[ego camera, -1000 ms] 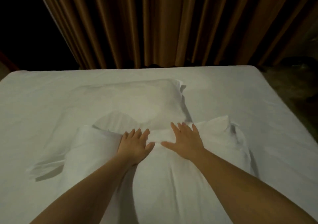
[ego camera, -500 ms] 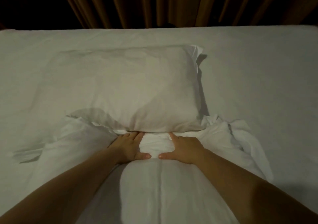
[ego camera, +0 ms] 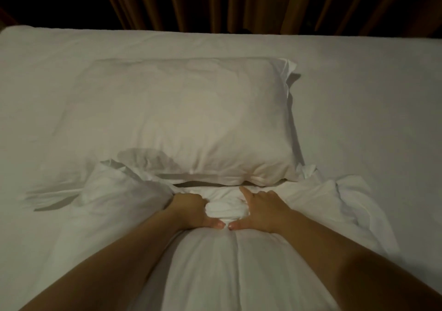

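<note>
the far pillow [ego camera: 181, 119] lies on the bed [ego camera: 370, 119], at twelve o'clock from the near pillow [ego camera: 227, 263], edges touching; curtain [ego camera: 239, 0] behind the bed.

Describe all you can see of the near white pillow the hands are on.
The near pillow is white, soft, plump cloth with a seam down its middle. It lies flat on the bed sheet, its far end beside the second pillow. The left hand and right hand grip a bunched fold of its cover between them; loose cloth spreads to both sides.
</note>
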{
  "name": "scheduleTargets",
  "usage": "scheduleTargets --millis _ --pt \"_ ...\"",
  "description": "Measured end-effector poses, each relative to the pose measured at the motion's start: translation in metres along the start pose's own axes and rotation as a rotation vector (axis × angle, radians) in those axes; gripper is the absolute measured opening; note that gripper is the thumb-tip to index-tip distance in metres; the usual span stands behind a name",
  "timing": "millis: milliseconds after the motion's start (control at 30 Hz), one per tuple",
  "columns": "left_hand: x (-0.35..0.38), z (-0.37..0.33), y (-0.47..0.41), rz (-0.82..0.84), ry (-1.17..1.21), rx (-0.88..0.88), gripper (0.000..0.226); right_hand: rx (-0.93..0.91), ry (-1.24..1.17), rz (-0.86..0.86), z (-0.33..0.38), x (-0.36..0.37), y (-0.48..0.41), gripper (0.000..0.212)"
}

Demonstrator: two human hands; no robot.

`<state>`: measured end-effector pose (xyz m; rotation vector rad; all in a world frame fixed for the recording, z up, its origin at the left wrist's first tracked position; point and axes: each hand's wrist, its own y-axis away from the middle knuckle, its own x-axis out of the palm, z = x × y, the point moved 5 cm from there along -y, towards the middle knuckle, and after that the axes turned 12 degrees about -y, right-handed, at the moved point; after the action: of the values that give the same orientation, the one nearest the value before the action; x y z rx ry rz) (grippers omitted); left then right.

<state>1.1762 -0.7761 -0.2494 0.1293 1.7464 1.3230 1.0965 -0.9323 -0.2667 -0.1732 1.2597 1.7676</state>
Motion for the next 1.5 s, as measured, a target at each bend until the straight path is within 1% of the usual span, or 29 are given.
scheduleTargets --millis 67,100,133,200,267,300,367,433,533,600,633,700,733,767,800,833,867,900,933,967,1000,1067,1133,1200,1267,1333,1367,1467,1500 --pt "0.011 -0.001 0.009 -0.033 0.013 0.022 0.084 0.029 0.035 0.037 0.004 0.009 0.008 0.112" --pt "0.015 -0.002 0.013 -0.057 0.017 0.039 0.086 0.037 0.052 0.041 0.007 0.013 0.012 0.112" --pt "0.017 -0.002 0.015 -0.088 0.006 0.052 0.091 0.040 0.071 0.040 0.009 0.015 0.013 0.111" --pt "0.022 -0.002 0.018 -0.147 -0.059 0.066 0.109 0.050 0.110 0.034 0.014 0.017 0.016 0.108" --pt "0.024 -0.001 0.018 -0.251 -0.100 0.063 0.125 0.040 0.145 0.016 0.017 0.017 0.017 0.111" --pt "0.021 0.000 0.018 -0.292 -0.090 0.058 0.128 0.019 0.153 0.004 0.019 0.014 0.017 0.114" --pt "0.024 0.001 0.019 -0.327 -0.087 0.078 0.122 -0.041 0.155 -0.013 0.021 0.013 0.015 0.120" --pt "0.027 0.000 0.019 -0.298 -0.116 0.092 0.113 -0.058 0.154 0.047 0.026 0.010 0.013 0.127" --pt "0.027 0.005 0.015 -0.227 -0.132 0.074 0.094 -0.023 0.128 0.149 0.033 0.003 -0.002 0.115" --pt "0.027 0.007 0.011 -0.216 -0.122 0.068 0.085 -0.023 0.095 0.175 0.035 0.002 -0.017 0.111" --pt "0.028 0.008 0.007 -0.213 -0.121 0.070 0.085 -0.024 0.081 0.199 0.035 0.004 -0.025 0.112" --pt "0.032 0.009 -0.002 -0.199 -0.126 0.073 0.087 -0.008 0.047 0.285 0.032 0.012 -0.039 0.127" --pt "0.032 0.010 -0.007 -0.221 -0.116 0.075 0.088 0.006 0.042 0.319 0.027 0.016 -0.046 0.133" --pt "0.031 0.012 -0.013 -0.255 -0.099 0.080 0.091 0.007 0.032 0.340 0.024 0.017 -0.052 0.135" --pt "0.030 0.014 -0.017 -0.294 -0.078 0.083 0.097 0.015 0.014 0.347 0.024 0.015 -0.056 0.133" --pt "0.031 0.016 -0.020 -0.336 -0.059 0.090 0.108 0.010 -0.008 0.347 0.026 0.013 -0.057 0.129" --pt "0.031 0.017 -0.021 -0.374 -0.054 0.103 0.121 -0.008 -0.023 0.348 0.029 0.011 -0.055 0.118" --pt "0.032 0.018 -0.019 -0.386 -0.058 0.111 0.131 -0.030 -0.028 0.356 0.034 0.009 -0.051 0.101" --pt "0.032 0.018 -0.016 -0.382 -0.064 0.113 0.138 -0.046 -0.010 0.351 0.038 0.008 -0.046 0.085" --pt "0.031 0.017 -0.013 -0.364 -0.071 0.114 0.143 -0.062 0.020 0.329 0.043 0.007 -0.040 0.075" --pt "0.029 0.017 -0.008 -0.333 -0.073 0.115 0.144 -0.075 0.043 0.297 0.047 0.006 -0.032 0.070" --pt "0.024 0.016 0.003 -0.265 -0.088 0.120 0.136 -0.093 0.058 0.217 0.054 0.005 -0.015 0.067" --pt "0.017 0.014 0.010 -0.212 -0.165 0.135 0.130 -0.110 0.057 0.136 0.060 0.005 0.004 0.065" --pt "0.012 0.009 0.017 -0.173 -0.247 0.161 0.128 -0.108 0.053 0.102 0.065 0.005 0.021 0.062" --pt "0.009 0.001 0.025 -0.176 -0.280 0.188 0.114 -0.095 0.060 0.114 0.066 0.009 0.029 0.060" --pt "0.010 -0.002 0.030 -0.162 -0.268 0.211 0.097 -0.069 0.063 0.134 0.066 0.012 0.031 0.059" --pt "0.012 -0.003 0.032 -0.151 -0.257 0.217 0.091 -0.061 0.068 0.150 0.066 0.013 0.031 0.058" --pt "0.021 -0.004 0.038 -0.173 -0.277 0.236 0.084 -0.068 0.080 0.193 0.066 0.018 0.033 0.051" --pt "0.023 -0.005 0.040 -0.195 -0.290 0.242 0.084 -0.072 0.090 0.182 0.066 0.019 0.034 0.054"
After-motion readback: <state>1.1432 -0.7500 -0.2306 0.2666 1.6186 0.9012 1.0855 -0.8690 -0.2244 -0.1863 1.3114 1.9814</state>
